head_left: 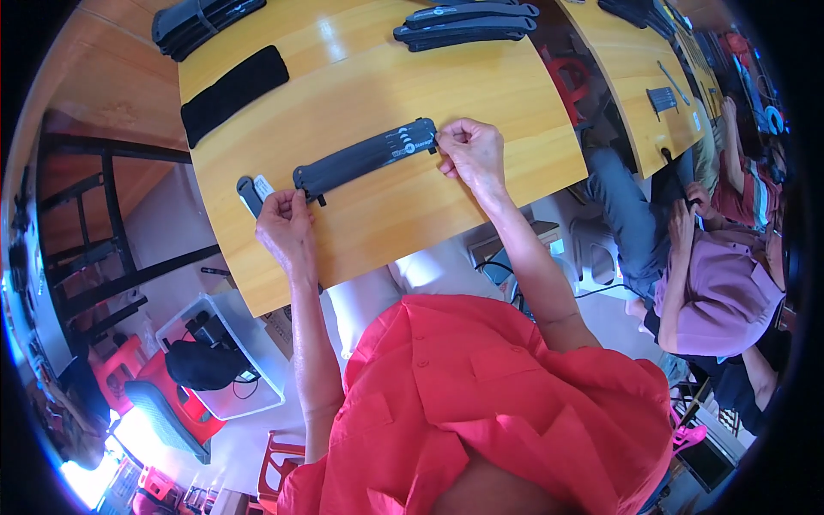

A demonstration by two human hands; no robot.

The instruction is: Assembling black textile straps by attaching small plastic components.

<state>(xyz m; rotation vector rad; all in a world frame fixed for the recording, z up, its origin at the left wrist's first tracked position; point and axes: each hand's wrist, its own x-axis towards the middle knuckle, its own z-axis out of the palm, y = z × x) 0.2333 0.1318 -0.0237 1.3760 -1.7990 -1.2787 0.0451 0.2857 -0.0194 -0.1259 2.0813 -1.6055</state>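
The yellow table (369, 86) bears a black pouch (236, 94), two dark bundles (466, 34), a short strip (249, 196) and, apparently, a long band (360, 163).

We can't see the lower end of the small dark strap (247, 194), the left hand (287, 227) covers it. Black bundle (199, 27) gets chopped up top. Right hand (476, 156) gripping the gray band (365, 160)? Too tiny to tell.

A black metal frame (142, 281) stands left of the desk (515, 94), near a translucent bin (268, 373) holding dark items (206, 362). At right, a person in a mauve shirt (717, 296) is beside another desk (637, 116).
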